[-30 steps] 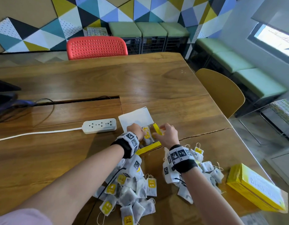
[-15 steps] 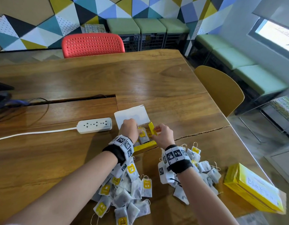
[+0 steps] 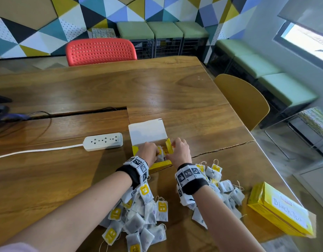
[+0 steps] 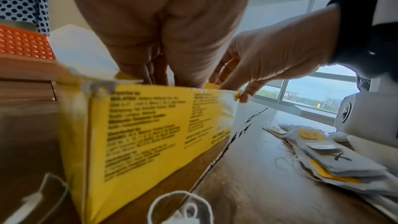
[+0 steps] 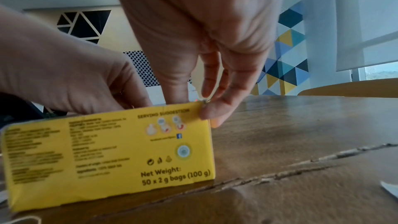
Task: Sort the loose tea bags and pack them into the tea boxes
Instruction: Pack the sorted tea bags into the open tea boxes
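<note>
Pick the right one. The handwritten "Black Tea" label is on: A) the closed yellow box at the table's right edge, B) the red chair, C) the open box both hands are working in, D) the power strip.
A: the closed yellow box near the table's right edge bears "Black Tea"; the open box under both hands shows a blank white lid.
</note>
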